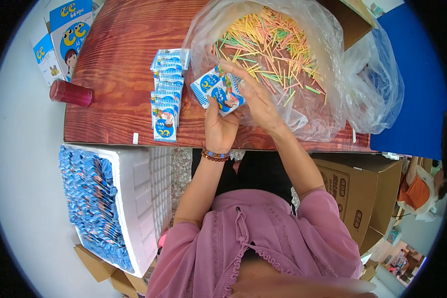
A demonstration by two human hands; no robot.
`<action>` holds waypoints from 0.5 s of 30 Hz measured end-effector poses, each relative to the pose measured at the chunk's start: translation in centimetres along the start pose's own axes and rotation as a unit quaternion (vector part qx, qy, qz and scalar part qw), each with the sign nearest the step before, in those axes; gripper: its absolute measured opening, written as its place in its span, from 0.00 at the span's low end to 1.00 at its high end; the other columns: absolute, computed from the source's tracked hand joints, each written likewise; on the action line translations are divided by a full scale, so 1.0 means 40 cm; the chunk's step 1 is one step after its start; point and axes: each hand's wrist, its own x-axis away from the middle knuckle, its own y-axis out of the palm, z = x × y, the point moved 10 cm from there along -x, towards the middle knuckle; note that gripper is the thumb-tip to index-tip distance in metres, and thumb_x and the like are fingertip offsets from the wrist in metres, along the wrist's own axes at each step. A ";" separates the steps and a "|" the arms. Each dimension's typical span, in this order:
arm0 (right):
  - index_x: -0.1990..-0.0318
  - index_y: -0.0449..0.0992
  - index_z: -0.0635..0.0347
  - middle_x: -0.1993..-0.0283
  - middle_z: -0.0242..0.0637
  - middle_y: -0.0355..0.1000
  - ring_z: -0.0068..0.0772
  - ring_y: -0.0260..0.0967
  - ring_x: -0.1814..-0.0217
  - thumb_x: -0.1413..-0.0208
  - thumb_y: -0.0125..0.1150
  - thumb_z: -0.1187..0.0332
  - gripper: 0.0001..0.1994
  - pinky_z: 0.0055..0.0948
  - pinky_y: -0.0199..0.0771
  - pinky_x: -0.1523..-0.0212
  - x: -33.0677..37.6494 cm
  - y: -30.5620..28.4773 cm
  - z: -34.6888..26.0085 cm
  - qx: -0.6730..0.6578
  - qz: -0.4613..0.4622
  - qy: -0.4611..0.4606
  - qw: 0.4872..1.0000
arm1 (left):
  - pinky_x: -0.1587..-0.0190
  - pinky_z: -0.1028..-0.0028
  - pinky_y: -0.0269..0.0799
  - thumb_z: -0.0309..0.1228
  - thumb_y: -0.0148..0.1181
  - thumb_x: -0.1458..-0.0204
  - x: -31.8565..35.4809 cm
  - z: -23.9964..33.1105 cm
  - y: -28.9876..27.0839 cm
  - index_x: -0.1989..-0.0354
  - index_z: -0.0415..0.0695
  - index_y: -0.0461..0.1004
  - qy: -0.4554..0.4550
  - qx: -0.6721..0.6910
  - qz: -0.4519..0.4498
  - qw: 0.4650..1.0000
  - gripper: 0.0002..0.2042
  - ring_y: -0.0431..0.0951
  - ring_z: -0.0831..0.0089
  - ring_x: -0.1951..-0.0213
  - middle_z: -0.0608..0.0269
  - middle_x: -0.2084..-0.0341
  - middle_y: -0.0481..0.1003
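Small blue-and-white packets (217, 93) with a cartoon print sit between my hands, above the table's near edge. My left hand (220, 128) grips them from below, its thumb on the printed front. At their right side, my right hand (258, 102) touches the edge with its fingers stretched out. Whether the fingertips reach behind the packets cannot be made out. Left of my hands, a row of overlapping packets (165, 119) of the same kind lies on the table. Beyond my right hand, a clear plastic bag (328, 111) spreads open around many thin pink, yellow and green sticks (270, 42).
A white foam box (134, 198) full of blue packets stands below the table's left end. On the reddish wooden table (129, 39) lies a dark red cylinder (71, 93), near printed cartons (69, 37). A cardboard box (355, 193) is at my right.
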 end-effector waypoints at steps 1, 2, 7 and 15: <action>0.40 0.63 0.66 0.35 0.45 0.59 0.38 0.49 0.29 0.35 0.42 0.57 0.24 0.35 0.44 0.31 -0.004 0.000 0.018 -0.006 -0.005 0.014 1.000 | 0.48 0.64 0.69 0.40 0.52 0.40 -0.006 -0.004 0.000 0.44 0.46 0.65 -0.008 0.019 0.002 1.000 0.18 0.72 0.69 0.48 0.64 0.48 0.71; 0.39 0.63 0.66 0.35 0.45 0.59 0.38 0.49 0.29 0.35 0.41 0.57 0.25 0.34 0.44 0.31 -0.007 -0.001 0.032 -0.013 -0.010 0.029 0.999 | 0.48 0.64 0.69 0.40 0.52 0.40 -0.006 -0.002 0.003 0.44 0.46 0.65 -0.006 0.021 0.001 1.000 0.18 0.72 0.69 0.48 0.64 0.48 0.71; 0.36 0.59 0.65 0.33 0.44 0.57 0.37 0.48 0.29 0.36 0.43 0.57 0.26 0.34 0.44 0.31 -0.007 0.007 0.041 0.021 -0.039 0.060 0.997 | 0.49 0.65 0.72 0.36 0.55 0.42 0.007 0.007 0.006 0.46 0.45 0.66 0.006 -0.025 0.013 1.000 0.17 0.74 0.68 0.50 0.63 0.50 0.72; 0.32 0.49 0.63 0.30 0.46 0.50 0.38 0.47 0.28 0.39 0.51 0.60 0.32 0.35 0.44 0.31 0.001 -0.015 -0.016 0.263 -0.023 0.004 0.965 | 0.47 0.65 0.70 0.36 0.55 0.42 0.000 0.027 0.016 0.47 0.45 0.67 0.013 0.021 0.026 0.999 0.16 0.73 0.68 0.50 0.63 0.50 0.72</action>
